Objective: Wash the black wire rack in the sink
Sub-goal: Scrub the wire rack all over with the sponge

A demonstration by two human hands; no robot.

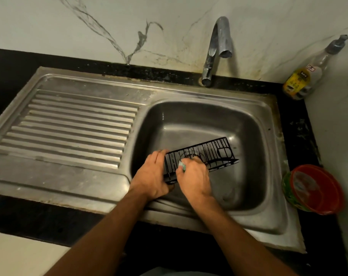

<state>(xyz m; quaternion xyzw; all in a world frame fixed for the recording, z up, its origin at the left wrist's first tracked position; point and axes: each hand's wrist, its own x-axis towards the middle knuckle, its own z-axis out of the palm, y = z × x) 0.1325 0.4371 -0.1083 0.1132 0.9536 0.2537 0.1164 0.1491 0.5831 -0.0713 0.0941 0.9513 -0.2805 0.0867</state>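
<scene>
The black wire rack (211, 154) is held tilted inside the steel sink basin (246, 124), over the drain. My left hand (152, 174) grips the rack's left end. My right hand (195, 178) is closed on a small pale green scrub pad (182, 166) and presses it against the rack's bars near the left end. The pad is mostly hidden by my fingers. No water runs from the tap (216, 46).
A ribbed steel draining board (69, 126) lies left of the basin. A pump bottle with a yellow label (302, 80) stands at the back right corner. A red and green tub (314, 190) sits on the black counter right of the sink.
</scene>
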